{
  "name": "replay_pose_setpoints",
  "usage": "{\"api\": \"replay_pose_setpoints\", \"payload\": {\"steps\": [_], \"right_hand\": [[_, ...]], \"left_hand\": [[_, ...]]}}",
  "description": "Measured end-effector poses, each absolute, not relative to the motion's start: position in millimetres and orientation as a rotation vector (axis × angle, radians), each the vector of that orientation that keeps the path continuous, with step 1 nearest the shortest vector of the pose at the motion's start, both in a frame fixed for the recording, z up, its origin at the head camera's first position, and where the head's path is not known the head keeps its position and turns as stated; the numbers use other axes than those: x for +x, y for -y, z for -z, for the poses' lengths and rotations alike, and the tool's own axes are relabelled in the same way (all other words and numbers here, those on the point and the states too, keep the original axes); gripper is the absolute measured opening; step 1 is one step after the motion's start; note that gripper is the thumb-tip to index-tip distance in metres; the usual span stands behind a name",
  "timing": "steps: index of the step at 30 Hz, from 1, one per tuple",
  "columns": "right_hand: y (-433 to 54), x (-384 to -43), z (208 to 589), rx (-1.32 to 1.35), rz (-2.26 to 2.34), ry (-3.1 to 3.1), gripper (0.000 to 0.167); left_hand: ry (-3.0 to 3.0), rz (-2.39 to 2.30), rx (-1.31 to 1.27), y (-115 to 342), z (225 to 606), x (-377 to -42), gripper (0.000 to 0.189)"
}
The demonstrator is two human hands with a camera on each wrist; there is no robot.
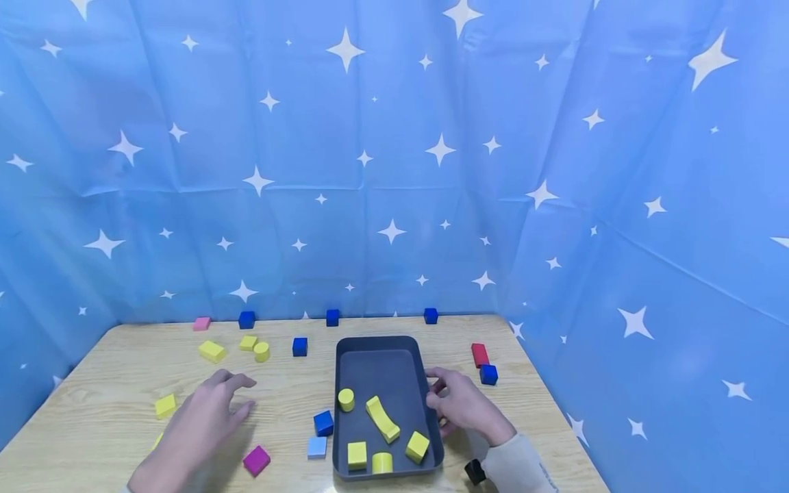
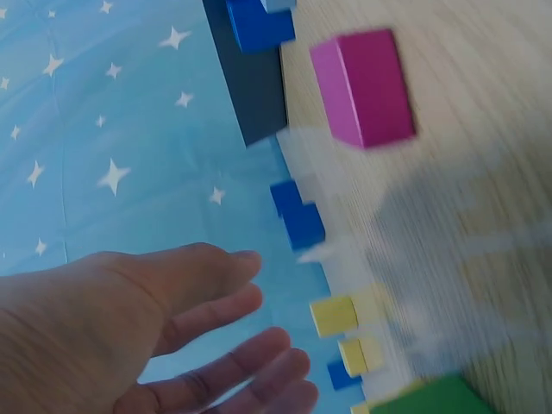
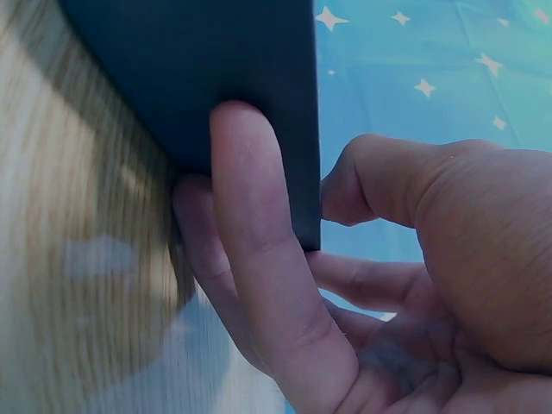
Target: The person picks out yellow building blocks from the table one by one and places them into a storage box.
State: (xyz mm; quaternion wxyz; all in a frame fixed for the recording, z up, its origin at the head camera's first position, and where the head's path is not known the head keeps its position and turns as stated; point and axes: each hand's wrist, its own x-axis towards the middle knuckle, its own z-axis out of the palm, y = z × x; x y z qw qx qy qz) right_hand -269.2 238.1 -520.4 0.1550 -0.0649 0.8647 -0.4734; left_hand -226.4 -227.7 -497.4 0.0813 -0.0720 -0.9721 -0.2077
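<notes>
A dark grey tray [image 1: 382, 366] stands on the table with several yellow blocks inside, among them a curved yellow block [image 1: 383, 419] and a yellow cylinder [image 1: 346, 400]. My right hand [image 1: 462, 404] grips the tray's right side. In the right wrist view, fingers [image 3: 259, 198] lie along the outer wall and the thumb [image 3: 371, 181] is at the rim. My left hand [image 1: 200, 418] hovers over the left part of the table, fingers loosely spread and holding nothing. A magenta block [image 1: 256, 461] lies to its right.
Left of the tray sit a blue cube [image 1: 323, 423] and a light blue block [image 1: 317, 448]. More yellow blocks [image 1: 212, 351] lie at the back left. A red block [image 1: 479, 355] and a blue cube [image 1: 489, 374] are on the right. A starry blue curtain [image 1: 394, 171] hangs behind.
</notes>
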Motion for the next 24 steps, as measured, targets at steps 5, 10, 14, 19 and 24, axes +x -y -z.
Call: {"api": "replay_pose_setpoints", "payload": {"steps": [5, 10, 14, 19, 24], "right_hand": [[-237, -270, 520, -0.186, 1.347, -2.478, 0.06], [-237, -271, 520, -0.189, 1.345, -2.477, 0.06], [-236, -271, 519, -0.184, 1.349, -2.477, 0.06], [-234, -269, 517, -0.173, 1.341, -2.484, 0.06], [-235, -268, 517, -0.169, 1.348, -2.478, 0.059]], "left_hand": [[2.992, 0.58, -0.123, 247, 498, -226, 0.037], [3.058, 0.57, -0.074, 259, 500, -227, 0.039], [3.103, 0.543, -0.046, 263, 501, -229, 0.037], [3.136, 0.546, -0.056, 267, 505, -231, 0.034], [3.157, 0.571, -0.075, 268, 510, -232, 0.031]]}}
